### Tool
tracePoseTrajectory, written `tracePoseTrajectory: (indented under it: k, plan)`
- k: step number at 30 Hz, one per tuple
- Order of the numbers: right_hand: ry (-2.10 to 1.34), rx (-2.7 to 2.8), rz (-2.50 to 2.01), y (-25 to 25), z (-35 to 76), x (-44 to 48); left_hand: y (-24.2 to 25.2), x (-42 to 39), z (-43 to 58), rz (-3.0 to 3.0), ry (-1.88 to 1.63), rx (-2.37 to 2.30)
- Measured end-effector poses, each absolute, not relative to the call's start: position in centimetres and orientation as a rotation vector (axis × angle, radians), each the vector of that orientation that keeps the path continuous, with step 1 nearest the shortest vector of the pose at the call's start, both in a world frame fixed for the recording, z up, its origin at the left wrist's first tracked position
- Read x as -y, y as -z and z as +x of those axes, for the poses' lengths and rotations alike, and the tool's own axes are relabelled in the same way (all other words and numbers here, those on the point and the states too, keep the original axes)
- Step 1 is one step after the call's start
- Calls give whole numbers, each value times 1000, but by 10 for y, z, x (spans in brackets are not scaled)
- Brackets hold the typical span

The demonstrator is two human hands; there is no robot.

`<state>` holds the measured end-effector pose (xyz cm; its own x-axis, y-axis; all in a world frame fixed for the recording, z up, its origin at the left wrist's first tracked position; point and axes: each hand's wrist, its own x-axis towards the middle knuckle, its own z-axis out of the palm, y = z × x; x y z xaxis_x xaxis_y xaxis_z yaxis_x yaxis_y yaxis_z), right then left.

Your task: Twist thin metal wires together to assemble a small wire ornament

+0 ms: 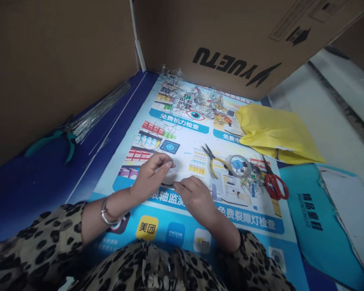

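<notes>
My left hand [151, 176] is above the printed poster [182, 141], its thumb and fingers pressed together in a pinch. Close by on the right, my right hand [197, 199] is also closed, thumb against fingers. A thin dark curved line shows between the two hands; whether they hold a fine wire is too small to tell. Just beyond my right hand lie needle-nose pliers [216, 161] with yellow handles, jaws apart. A clear round coil [240, 166] touches them on the right. Beside it are a small tangle of thin wire [255, 182] and red-handled scissors [276, 186].
Wire tangles [197, 97] lie at the poster's far end, below a large cardboard box [230, 32]. Teal-handled pliers [68, 145] and a bundle of straight wires [98, 111] sit on the left. A yellow bag [273, 129] and teal packaging [315, 218] lie right.
</notes>
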<state>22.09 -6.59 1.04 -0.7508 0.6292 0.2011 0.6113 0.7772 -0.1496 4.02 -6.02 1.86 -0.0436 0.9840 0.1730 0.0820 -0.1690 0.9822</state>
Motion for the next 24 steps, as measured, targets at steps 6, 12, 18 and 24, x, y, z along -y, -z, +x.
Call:
tracePoseTrajectory:
  k: [6,12,18,24]
  plan:
    - [-335,2665,-1020,-20,228,57,-18,61,37,1393,-1307,-1235]
    - [-484,2613,-1063,-21,241,50,-17,63,32,1435,-1283,-1235]
    - [-417,2592,-1081,-13,236,52,-20,64,32,1514,-1230,-1284]
    - [-370,2603,-1019,-12,233,55,-25,66,33,1624,-1168,-1323]
